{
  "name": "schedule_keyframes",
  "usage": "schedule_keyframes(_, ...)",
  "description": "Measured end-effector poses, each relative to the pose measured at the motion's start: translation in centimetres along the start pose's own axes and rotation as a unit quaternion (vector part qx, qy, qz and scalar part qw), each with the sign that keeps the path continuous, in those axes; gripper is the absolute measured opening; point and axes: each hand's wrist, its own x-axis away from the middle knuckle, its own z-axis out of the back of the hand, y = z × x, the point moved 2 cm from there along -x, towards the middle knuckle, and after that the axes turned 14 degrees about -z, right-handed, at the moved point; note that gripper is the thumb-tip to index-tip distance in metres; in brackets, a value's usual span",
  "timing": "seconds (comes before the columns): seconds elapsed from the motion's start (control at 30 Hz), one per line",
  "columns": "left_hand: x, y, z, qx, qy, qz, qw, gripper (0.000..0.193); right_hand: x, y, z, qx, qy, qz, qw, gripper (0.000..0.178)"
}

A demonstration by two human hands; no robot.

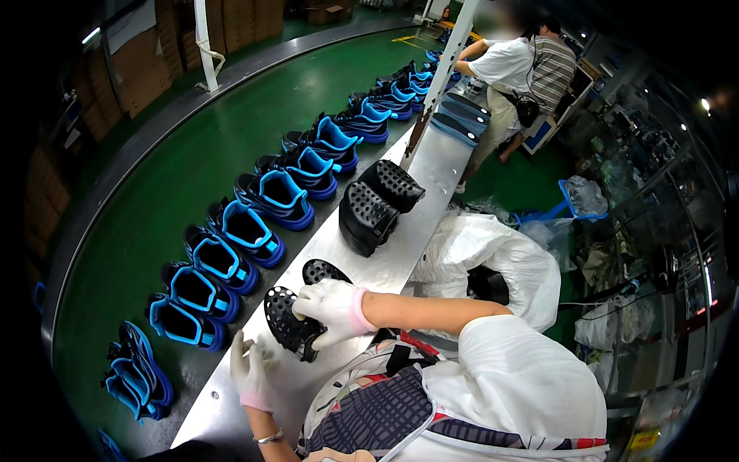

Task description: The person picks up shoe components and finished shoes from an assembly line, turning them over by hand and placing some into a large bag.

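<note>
My right hand [332,306], in a white glove with a pink cuff, grips a black clog [289,316] dotted with round holes. The clog rests on the metal ledge [206,404] in front of me. Just beyond that hand lies a second black clog [323,271], partly hidden by my fingers. My left hand [250,371], gloved alike, is a little left of the held clog. Its fingers are apart and slightly bent, with nothing seen in them. Farther along the ledge sit more black clogs [368,218], set close together.
A row of black-and-blue sneakers [202,289] runs along the green conveyor [165,192] to my left. A white post [445,69] rises from the ledge. Blue flat pieces [462,119] lie farther off. On the right stands a large white sack [531,266]; two people work beyond.
</note>
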Motion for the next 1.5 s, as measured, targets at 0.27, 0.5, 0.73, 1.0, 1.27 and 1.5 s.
schedule_keyframes(0.27, 1.3, 4.2, -0.7, 0.486, -0.022, 0.028, 0.873, 0.068, -0.6, -6.3, 0.0, -0.165, 0.016, 0.118, 0.979, 0.045)
schedule_keyframes(0.5, 2.4, 5.1, 0.4, 0.468, 0.137, -0.063, 0.871, 0.046, -2.2, -9.1, -2.6, -0.194, -0.075, 0.005, 0.978, 0.055)
schedule_keyframes(0.73, 1.1, 1.6, 1.7, 0.463, 0.176, -0.094, 0.864, 0.044, -4.3, -10.0, -4.2, -0.084, -0.079, -0.03, 0.993, 0.046)
schedule_keyframes(1.0, -0.9, -2.4, 6.0, 0.04, 0.188, -0.084, 0.978, 0.04, -6.9, -11.2, -0.5, 0.096, -0.1, -0.038, 0.99, 0.048)
schedule_keyframes(1.27, -2.3, 0.3, 8.8, -0.31, 0.168, -0.252, 0.901, 0.043, -13.9, -12.7, 0.6, 0.094, -0.124, -0.016, 0.988, 0.048)
schedule_keyframes(1.5, -4.9, -4.5, 13.2, -0.404, 0.086, -0.194, 0.89, 0.038, -23.5, -21.6, -2.5, 0.276, -0.211, 0.072, 0.935, 0.051)
